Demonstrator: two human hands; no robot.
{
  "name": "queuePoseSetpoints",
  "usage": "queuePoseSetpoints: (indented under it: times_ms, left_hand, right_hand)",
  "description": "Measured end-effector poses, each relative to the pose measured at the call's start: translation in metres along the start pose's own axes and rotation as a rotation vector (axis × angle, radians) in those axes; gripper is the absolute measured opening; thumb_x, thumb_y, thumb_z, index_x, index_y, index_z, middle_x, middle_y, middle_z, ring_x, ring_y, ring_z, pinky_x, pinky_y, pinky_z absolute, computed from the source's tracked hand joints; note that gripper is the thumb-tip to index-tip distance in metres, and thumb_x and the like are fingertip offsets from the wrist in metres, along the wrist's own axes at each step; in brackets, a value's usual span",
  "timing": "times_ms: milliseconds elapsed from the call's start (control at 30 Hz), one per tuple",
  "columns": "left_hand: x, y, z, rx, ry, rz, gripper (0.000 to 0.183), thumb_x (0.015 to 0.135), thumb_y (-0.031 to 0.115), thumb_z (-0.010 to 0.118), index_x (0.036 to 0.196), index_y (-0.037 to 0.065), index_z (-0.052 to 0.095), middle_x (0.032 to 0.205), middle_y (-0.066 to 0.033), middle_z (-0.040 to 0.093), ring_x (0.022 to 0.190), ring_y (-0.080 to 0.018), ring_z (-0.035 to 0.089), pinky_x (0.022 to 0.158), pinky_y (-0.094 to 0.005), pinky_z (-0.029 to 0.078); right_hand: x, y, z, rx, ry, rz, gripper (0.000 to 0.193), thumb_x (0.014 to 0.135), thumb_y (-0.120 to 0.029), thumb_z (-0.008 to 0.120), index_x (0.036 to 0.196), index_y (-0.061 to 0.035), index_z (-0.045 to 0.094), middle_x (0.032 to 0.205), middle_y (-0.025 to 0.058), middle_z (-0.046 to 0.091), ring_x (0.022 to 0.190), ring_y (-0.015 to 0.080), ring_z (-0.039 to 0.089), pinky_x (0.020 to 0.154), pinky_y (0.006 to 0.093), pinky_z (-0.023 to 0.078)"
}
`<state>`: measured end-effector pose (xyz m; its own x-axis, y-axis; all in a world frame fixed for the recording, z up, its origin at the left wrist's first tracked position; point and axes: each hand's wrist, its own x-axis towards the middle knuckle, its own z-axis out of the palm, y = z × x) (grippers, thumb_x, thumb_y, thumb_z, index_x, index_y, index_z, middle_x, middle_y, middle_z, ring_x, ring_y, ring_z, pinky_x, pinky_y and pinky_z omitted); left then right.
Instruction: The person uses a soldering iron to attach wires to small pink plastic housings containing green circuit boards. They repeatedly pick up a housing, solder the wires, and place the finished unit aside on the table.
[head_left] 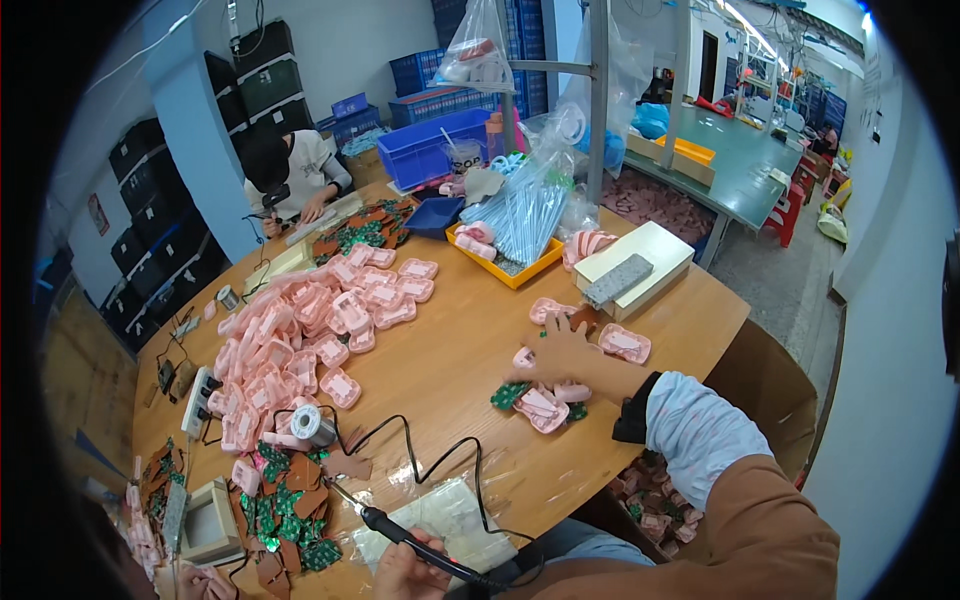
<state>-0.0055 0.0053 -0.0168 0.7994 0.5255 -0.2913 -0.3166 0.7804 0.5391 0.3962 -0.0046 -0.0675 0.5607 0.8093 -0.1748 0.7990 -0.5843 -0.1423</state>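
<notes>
My left hand [412,568] is closed round the dark handle of a soldering iron [385,522], its tip pointing up and left toward a heap of green and brown circuit boards [290,510]. Farther out on the right, my right hand [560,350] reaches over a small group of pink plastic shells, fingers spread. Under its fingertips lies a brown piece [585,318], partly hidden. One pink shell [625,344] sits right of the hand; another shell [542,408] lies nearer me, beside a green board [508,395]. A pale pad [455,530] lies beneath the iron.
A big pile of pink shells [300,330] covers the table's left middle, with a solder spool [312,425] at its near end. The iron's black cord [475,460] loops across the wood. A cream box [640,265] stands far right. A co-worker [300,175] sits opposite; another person's hands [205,582] show lower left.
</notes>
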Motion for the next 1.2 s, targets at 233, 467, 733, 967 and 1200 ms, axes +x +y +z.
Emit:
queuePoseSetpoints:
  times_ms: [233, 467, 733, 967, 1200]
  left_hand:
    - [-0.007, 0.002, -0.008, -0.003, 0.027, -0.004, 0.029, 0.098, 0.023, 0.054, 0.118, 0.002, 0.057, 0.102, -0.0099, 0.066, 0.075, -0.011, 0.059, 0.067, -0.0237, 0.048]
    - [-0.004, -0.004, -0.007, -0.011, -0.007, -0.042, 0.03, 0.098, 0.023, 0.054, 0.118, 0.001, 0.056, 0.105, -0.0104, 0.064, 0.072, -0.01, 0.055, 0.066, -0.0223, 0.045]
    - [-0.005, -0.009, 0.0, -0.027, -0.009, -0.026, 0.028, 0.099, 0.019, 0.052, 0.118, 0.0, 0.055, 0.106, -0.0103, 0.061, 0.069, -0.0095, 0.048, 0.062, -0.0205, 0.04]
    - [-0.006, -0.01, 0.023, 0.066, -0.107, -0.043, 0.024, 0.097, 0.024, 0.056, 0.107, 0.002, 0.058, 0.092, -0.006, 0.059, 0.072, -0.0107, 0.048, 0.062, -0.0237, 0.04]
    - [-0.003, -0.018, 0.039, 0.101, -0.076, -0.064, 0.026, 0.098, 0.025, 0.055, 0.109, 0.002, 0.059, 0.095, -0.0066, 0.059, 0.073, -0.0127, 0.05, 0.064, -0.025, 0.042]
  right_hand:
    - [-0.064, 0.035, 0.017, -0.067, 0.18, -0.217, 0.09, 0.067, -0.079, 0.058, 0.13, -0.0158, 0.055, 0.139, 0.0216, 0.039, 0.135, 0.0446, 0.027, 0.1, 0.0732, 0.021]
    - [-0.16, 0.105, 0.039, -0.171, 0.496, -0.175, 0.076, 0.068, -0.073, 0.062, 0.115, -0.0127, 0.065, 0.119, 0.0177, 0.053, 0.119, 0.0385, 0.045, 0.101, 0.0654, 0.024]
    - [-0.261, 0.155, 0.033, -0.098, 0.331, 0.199, 0.072, 0.068, -0.067, 0.067, 0.112, -0.0102, 0.064, 0.123, 0.0186, 0.051, 0.124, 0.038, 0.042, 0.101, 0.0719, 0.023]
    - [-0.293, 0.189, 0.034, 0.039, -0.247, 0.514, 0.061, 0.076, -0.061, 0.064, 0.102, -0.0057, 0.069, 0.104, 0.02, 0.066, 0.102, 0.0364, 0.063, 0.088, 0.0547, 0.047]
    - [-0.303, 0.161, 0.191, 0.343, -0.837, 0.116, 0.078, 0.078, -0.069, 0.057, 0.095, 0.0061, 0.069, 0.096, 0.0245, 0.068, 0.089, 0.0356, 0.066, 0.077, 0.0437, 0.052]
